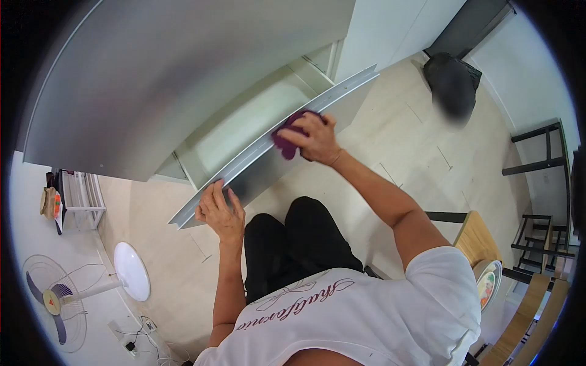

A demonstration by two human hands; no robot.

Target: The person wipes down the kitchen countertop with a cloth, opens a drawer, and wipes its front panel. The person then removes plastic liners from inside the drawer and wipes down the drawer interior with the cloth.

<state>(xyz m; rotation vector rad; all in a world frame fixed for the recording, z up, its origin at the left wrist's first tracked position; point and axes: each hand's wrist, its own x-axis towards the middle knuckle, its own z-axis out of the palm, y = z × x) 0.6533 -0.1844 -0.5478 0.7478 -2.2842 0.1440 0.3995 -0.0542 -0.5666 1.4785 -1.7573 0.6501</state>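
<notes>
A large silver panel point(183, 79) filled the upper left of the view. A person point(360, 311) in a white shirt point(390, 305) and black trousers point(268, 250) faced it. Below the panel, a pale drawer point(244, 122) stood pulled out, its silver front point(262, 172) slanting across before the person. A white fan point(52, 302) stood at lower left. The left hand point(221, 212) touched the top edge of the front near its left end, fingers loosely bent, the thumb apart from them. The right hand point(317, 140) was clamped on a purple cloth point(286, 146), its fingers bent over it. The cloth, partly hidden, lay against the same edge, right of the left hand.
</notes>
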